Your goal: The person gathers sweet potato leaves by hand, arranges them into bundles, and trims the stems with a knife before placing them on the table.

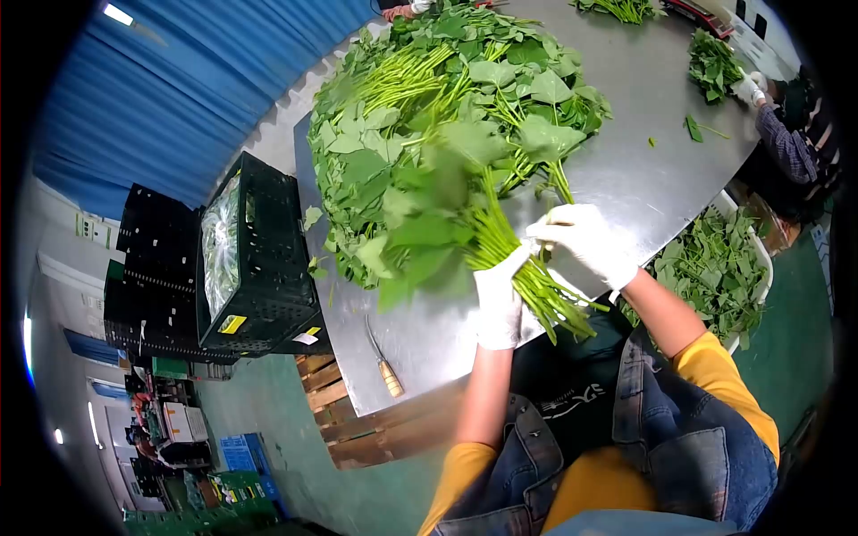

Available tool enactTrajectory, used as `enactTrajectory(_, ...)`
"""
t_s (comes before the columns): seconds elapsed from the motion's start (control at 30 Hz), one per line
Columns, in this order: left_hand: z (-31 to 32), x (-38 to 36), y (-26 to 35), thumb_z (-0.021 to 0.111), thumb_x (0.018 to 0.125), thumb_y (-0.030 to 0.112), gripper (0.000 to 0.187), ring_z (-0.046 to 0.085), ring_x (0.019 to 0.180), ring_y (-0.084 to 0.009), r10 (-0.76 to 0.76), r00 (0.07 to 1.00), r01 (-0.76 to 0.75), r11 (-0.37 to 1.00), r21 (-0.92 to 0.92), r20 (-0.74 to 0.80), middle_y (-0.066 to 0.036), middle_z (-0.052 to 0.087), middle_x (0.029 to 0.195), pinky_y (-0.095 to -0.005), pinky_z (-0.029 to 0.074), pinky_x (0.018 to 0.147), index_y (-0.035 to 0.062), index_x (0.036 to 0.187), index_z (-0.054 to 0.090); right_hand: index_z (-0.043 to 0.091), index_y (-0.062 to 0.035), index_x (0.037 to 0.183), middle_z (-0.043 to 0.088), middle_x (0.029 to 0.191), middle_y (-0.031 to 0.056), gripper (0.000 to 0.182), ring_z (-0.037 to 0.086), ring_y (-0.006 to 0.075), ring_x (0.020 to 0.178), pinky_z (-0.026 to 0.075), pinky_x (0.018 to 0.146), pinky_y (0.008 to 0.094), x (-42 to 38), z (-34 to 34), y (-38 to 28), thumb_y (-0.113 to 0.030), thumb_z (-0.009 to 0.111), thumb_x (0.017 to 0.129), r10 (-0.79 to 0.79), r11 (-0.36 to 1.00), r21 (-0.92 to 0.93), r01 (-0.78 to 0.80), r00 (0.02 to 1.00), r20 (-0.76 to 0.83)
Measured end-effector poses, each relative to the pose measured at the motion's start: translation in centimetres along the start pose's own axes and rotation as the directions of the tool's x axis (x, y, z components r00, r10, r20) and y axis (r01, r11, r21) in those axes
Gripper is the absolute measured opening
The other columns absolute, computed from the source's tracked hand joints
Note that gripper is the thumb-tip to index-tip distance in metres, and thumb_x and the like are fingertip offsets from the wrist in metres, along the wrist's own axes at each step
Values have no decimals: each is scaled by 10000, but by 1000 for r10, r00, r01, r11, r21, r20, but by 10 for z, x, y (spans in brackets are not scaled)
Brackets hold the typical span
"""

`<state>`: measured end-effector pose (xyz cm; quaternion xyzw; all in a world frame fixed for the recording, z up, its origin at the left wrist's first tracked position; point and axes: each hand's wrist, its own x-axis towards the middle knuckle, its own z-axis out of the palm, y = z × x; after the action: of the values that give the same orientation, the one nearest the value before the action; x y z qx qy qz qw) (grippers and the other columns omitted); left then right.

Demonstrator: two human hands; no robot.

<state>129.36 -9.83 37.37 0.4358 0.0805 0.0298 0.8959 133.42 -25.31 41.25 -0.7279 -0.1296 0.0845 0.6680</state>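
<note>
My left hand (500, 299), in a white glove, is wrapped round a bunch of leafy greens (496, 237). The bunch's long green stems point down and right past my fingers. Its leaves, blurred by motion, spread to the upper left. Beside the stems is my right hand (590, 241), also gloved, its thumb and fingers pinched close to the bunch. What lies between those fingertips is hidden. Just beyond both hands rises a large heap of the same greens (375, 125). On the metal table (429, 357), left of my left hand, lies a sickle-like knife (386, 366) with a wooden handle.
Black crates (259, 259) stand left of the table, one holding plastic-wrapped produce. A white tub of greens (715, 268) is at the right below the table edge. Across the table, a co-worker's gloved hand (749, 87) holds greens. A wooden pallet (357, 429) is below.
</note>
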Motion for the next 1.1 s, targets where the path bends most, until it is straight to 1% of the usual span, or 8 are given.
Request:
enactTrajectory(0.1,-10,-3,12,637,831,-43,244,604,828,-159,138,988,-112,946,303,-68,-73,599,916,-261,503,745,-2,1065,578,673,32,931,661,835,71,177,605,102,682,495,632,245,-23,-31,32,-135,635,887,-10,902,418,107,974,-228)
enactTrajectory(0.17,-53,17,10,616,866,16,284,574,905,-176,203,970,-150,933,327,-136,-62,564,987,-307,494,807,14,1145,562,590,42,1128,641,1023,117,330,615,114,787,528,685,241,-31,-91,99,-219,616,928,-411,911,-234,339,724,-553)
enactTrajectory(0.23,-63,18,29,624,865,32,339,564,944,-172,-9,954,-74,961,-266,-299,-64,548,1037,-307,501,804,37,1190,529,468,52,1282,591,1159,139,525,588,120,921,539,755,216,-36,-130,90,-316,605,933,143,415,777,474,809,-570)
enactTrajectory(0.33,-47,6,41,637,857,39,389,564,927,-173,42,954,-130,950,-283,-296,-66,536,1039,-314,519,772,47,1221,500,441,52,1319,600,1153,120,610,583,120,960,536,787,189,-22,-127,93,-402,569,932,271,266,914,307,886,-377)
enactTrajectory(0.37,-52,8,36,637,857,39,389,564,927,-173,40,956,-127,950,-285,-292,-66,536,1039,-314,519,772,47,1221,500,449,22,1340,624,1127,100,584,611,107,873,525,737,200,-9,-129,135,-380,578,937,-59,886,402,233,914,-402)
enactTrajectory(0.47,-64,9,20,615,883,63,352,560,910,-170,-85,971,14,953,-302,-224,-62,519,1003,-313,525,752,45,1213,493,565,-2,1262,659,999,64,521,591,82,753,474,692,217,19,-76,87,-308,670,854,291,942,233,-243,934,-205)
enactTrajectory(0.53,-68,1,19,617,883,62,342,562,903,-170,-56,977,4,969,-245,-206,-65,519,1004,-310,524,749,39,1202,495,559,48,1246,667,959,78,551,590,99,723,478,643,227,50,-65,108,-246,728,811,192,969,-106,-224,948,-253)
enactTrajectory(1.1,-17,26,46,685,813,-33,342,642,767,-182,29,987,-26,999,23,-158,-145,650,970,-277,530,661,-9,1109,516,688,3,960,642,725,-6,166,520,42,596,424,544,218,-2,13,66,-112,622,859,199,979,75,-191,972,-121)
